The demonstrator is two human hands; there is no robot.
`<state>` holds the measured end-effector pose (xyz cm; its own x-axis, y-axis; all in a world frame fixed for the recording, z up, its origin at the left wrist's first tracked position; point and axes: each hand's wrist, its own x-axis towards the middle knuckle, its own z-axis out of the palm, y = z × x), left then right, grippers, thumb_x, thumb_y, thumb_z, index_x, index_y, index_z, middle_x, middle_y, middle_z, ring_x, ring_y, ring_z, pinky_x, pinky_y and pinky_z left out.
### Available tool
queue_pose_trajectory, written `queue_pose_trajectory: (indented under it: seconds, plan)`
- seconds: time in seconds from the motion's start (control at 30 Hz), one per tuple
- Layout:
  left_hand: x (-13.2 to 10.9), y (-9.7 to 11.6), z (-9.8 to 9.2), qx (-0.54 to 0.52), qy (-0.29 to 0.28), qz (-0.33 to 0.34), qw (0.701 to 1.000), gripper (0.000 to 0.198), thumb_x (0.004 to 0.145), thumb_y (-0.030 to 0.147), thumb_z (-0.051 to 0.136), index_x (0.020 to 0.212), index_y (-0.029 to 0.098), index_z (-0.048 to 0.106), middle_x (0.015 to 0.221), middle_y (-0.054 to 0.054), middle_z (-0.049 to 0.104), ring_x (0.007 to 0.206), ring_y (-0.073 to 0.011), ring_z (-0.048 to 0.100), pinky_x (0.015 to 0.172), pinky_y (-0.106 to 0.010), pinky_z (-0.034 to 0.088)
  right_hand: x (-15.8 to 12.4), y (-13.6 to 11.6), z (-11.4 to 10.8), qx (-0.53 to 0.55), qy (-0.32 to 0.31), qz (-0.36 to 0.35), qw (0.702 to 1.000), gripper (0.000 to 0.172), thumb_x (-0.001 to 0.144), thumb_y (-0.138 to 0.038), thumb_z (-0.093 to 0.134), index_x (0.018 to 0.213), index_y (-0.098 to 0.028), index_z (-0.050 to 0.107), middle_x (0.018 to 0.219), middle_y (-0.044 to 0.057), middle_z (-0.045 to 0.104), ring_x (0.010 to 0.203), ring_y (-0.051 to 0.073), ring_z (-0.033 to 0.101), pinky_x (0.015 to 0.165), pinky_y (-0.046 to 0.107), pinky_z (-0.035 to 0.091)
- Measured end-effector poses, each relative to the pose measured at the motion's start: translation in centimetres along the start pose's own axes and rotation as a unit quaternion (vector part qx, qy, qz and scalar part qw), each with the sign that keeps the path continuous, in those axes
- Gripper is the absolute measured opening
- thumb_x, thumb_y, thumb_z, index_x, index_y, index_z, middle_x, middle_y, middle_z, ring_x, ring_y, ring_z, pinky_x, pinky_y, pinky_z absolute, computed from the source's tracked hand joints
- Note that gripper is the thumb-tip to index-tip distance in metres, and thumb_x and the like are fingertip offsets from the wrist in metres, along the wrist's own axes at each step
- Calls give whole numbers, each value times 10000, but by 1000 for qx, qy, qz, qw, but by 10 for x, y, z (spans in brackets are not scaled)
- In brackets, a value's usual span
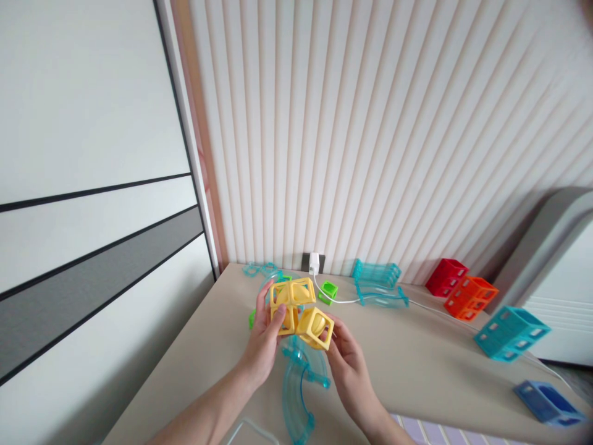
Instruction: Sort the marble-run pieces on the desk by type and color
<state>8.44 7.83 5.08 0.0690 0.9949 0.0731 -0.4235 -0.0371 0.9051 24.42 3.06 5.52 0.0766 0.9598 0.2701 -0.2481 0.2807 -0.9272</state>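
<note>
My left hand (pixel 263 346) grips a joined group of yellow cube blocks (pixel 293 293) from its left side, thumb across the front. A single yellow cube block (pixel 317 327), with open sides and a rounded piece inside, is tilted at the group's lower right. My right hand (pixel 345 358) pinches that cube at its right edge. Whether the cube touches or is joined to the group I cannot tell. Below the hands, translucent teal curved track pieces (pixel 294 395) lie on the table (pixel 393 358).
Behind the hands are a green cube block (pixel 328 292) and teal track pieces (pixel 377 278). Red (pixel 445 277), orange (pixel 471 298), teal (pixel 512 334) and blue (pixel 549 403) blocks stand along the right. A white charger (pixel 314 264) in the wall trails a cable across the table.
</note>
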Motion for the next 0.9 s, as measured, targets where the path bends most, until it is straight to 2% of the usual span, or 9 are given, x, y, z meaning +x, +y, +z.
queue_pose_trajectory:
  seconds: [0.17, 0.3, 0.47, 0.57, 0.73, 0.9]
  plan:
    - [0, -1, -1, -7, 3, -12, 1000, 814, 913, 525, 648, 1561, 411, 169, 1373, -73, 637, 1027, -259, 734, 759, -348, 613, 1, 4, 1, -5, -6, 6, 1000, 377, 878, -537, 726, 1150, -277, 733, 1093, 66, 760, 910, 233, 715, 888, 369, 585]
    - [0, -2, -1, -44, -8, -23, 999, 779, 913, 491, 660, 1542, 416, 206, 1413, -77, 603, 1052, -269, 725, 756, -348, 612, 3, 7, 1, -4, 6, 10, 1000, 391, 850, -526, 761, 1141, -267, 741, 1068, 68, 767, 844, 225, 711, 794, 356, 607]
    - [-3, -2, 0, -56, -16, -40, 998, 791, 905, 489, 677, 1540, 418, 212, 1454, -69, 575, 1095, -273, 711, 744, -329, 611, 3, 13, -1, 35, 36, 12, 999, 474, 827, -453, 810, 1251, -300, 667, 1159, 70, 746, 946, 239, 729, 752, 326, 615]
    - [-4, -3, 2, -70, -24, -44, 996, 827, 899, 482, 687, 1555, 417, 187, 1421, -65, 606, 1076, -264, 719, 784, -347, 615, 3, 16, -2, 52, 42, 10, 998, 504, 846, -406, 804, 1306, -337, 609, 1098, 40, 751, 928, 216, 740, 751, 301, 613]
    - [-4, -7, 2, -102, -26, -52, 993, 863, 902, 437, 701, 1572, 403, 158, 1408, -74, 615, 1098, -262, 716, 850, -365, 610, 5, 20, -4, 39, 49, -4, 998, 472, 812, -402, 834, 1242, -284, 679, 1153, 80, 769, 996, 255, 745, 854, 366, 614]
    - [-4, -6, 3, -107, -12, -29, 994, 873, 896, 411, 722, 1570, 413, 167, 1488, -70, 558, 1235, -277, 652, 938, -362, 579, 2, 21, -10, 5, 63, 28, 998, 536, 857, -563, 737, 1313, -287, 682, 1260, 77, 745, 1123, 284, 709, 984, 442, 569]
